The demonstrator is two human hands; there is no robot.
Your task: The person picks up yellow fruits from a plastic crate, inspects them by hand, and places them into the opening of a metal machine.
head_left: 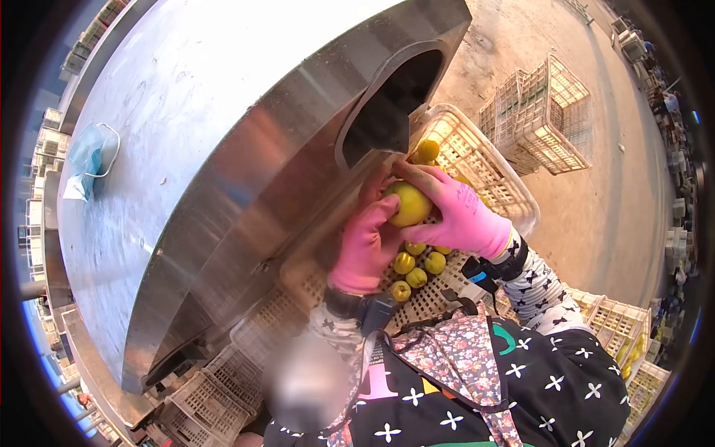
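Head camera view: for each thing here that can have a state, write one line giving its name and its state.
Left hand: in a pink glove, pressed against the yellow fruit.
Right hand: in a pink glove, gripping the yellow fruit.
Yellow fruit: whole, held between both hands.
White crate: open-topped, a few small fruits inside.
Chute opening: open, dark inside.
Face mask: lying loose on the metal surface.
Stacked crates: tilted on the ground.

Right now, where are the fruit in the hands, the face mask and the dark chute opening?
Fruit [410,203], head view: middle of its yellow skin between the gloves.
Face mask [86,158], head view: its blue fabric.
Chute opening [393,104], head view: its dark interior.
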